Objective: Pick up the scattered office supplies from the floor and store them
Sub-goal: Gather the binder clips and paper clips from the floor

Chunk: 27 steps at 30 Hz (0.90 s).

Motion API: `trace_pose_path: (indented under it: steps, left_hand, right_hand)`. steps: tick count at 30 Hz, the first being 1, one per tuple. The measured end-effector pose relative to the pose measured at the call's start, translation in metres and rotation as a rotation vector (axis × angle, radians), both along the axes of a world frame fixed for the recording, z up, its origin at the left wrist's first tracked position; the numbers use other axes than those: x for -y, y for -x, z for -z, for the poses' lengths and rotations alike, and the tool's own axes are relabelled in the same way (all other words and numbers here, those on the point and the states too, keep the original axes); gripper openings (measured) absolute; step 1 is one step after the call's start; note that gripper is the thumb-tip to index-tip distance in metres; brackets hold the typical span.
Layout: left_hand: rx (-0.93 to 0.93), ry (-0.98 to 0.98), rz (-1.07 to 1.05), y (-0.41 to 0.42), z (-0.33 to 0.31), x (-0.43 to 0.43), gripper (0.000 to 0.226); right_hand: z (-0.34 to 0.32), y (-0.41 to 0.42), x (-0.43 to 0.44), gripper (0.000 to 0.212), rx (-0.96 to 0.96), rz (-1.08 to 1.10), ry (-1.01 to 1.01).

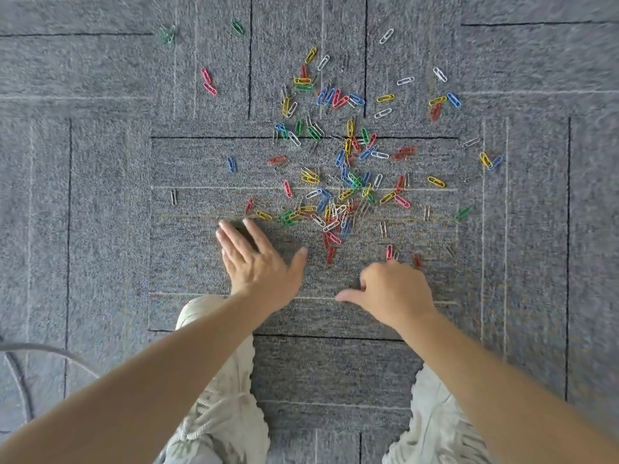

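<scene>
Many coloured paper clips (348, 182) lie scattered over the grey carpet, densest in the middle ahead of me, with strays such as two pink ones (208, 82) and green ones (237, 27) farther out. My left hand (256, 262) is flat and spread, fingers apart, just short of the near edge of the pile, holding nothing. My right hand (393, 291) has its fingers curled under and the thumb sticking out left, close to a pink clip (389, 252). What lies under its fingers is hidden.
Grey carpet tiles (100, 195) with dark and light lines cover the whole floor. My two light-coloured shoes (221, 396) stand below the hands. A grey cable (23, 370) curves at the lower left.
</scene>
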<state>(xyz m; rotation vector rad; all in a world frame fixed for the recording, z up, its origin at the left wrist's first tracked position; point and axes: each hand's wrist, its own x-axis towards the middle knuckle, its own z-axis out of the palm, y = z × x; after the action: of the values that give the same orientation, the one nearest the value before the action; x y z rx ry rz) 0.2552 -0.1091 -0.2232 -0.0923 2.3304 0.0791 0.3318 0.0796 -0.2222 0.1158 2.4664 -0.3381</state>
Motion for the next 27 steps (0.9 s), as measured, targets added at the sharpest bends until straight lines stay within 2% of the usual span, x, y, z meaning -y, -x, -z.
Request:
trace_pose_path:
  steps: [7, 10, 12, 14, 16, 18, 21, 24, 27]
  left_hand:
    - [-0.122, -0.146, 0.342, 0.001, 0.008, -0.004, 0.104]
    - [-0.171, -0.069, 0.242, 0.018, 0.004, 0.017, 0.109]
    - [-0.197, 0.021, 0.149, 0.032, 0.001, 0.034, 0.117]
    - [-0.189, 0.06, 0.046, 0.047, 0.001, 0.048, 0.126]
    - [-0.148, 0.032, -0.07, 0.06, 0.003, 0.055, 0.134]
    - [-0.121, 0.018, -0.093, 0.064, 0.007, 0.055, 0.137]
    - [-0.138, -0.017, 0.038, 0.054, 0.012, 0.036, 0.129]
    - [-0.158, -0.118, 0.2, 0.036, 0.016, 0.008, 0.113]
    - [-0.228, -0.137, 0.214, 0.038, 0.016, 0.003, 0.104]
  right_hand:
    - [-0.001, 0.045, -0.012, 0.061, -0.221, 0.209, -0.029]
    - [-0.001, 0.012, -0.026, 0.054, -0.41, 0.094, 0.084]
    - [0.004, -0.022, -0.031, 0.064, -0.484, -0.039, -0.033]
    - [0.013, -0.042, -0.037, 0.095, -0.352, 0.005, -0.199]
    - [0.021, -0.04, -0.037, 0.114, -0.184, 0.214, -0.243]
    - [0.03, -0.025, -0.027, 0.115, -0.123, 0.348, -0.23]
    - [0.035, 0.007, -0.007, 0.108, -0.141, 0.396, -0.209]
    - [0.037, 0.034, 0.001, 0.103, -0.178, 0.293, -0.185]
    - [0.032, 0.046, -0.006, 0.098, -0.23, 0.098, -0.117]
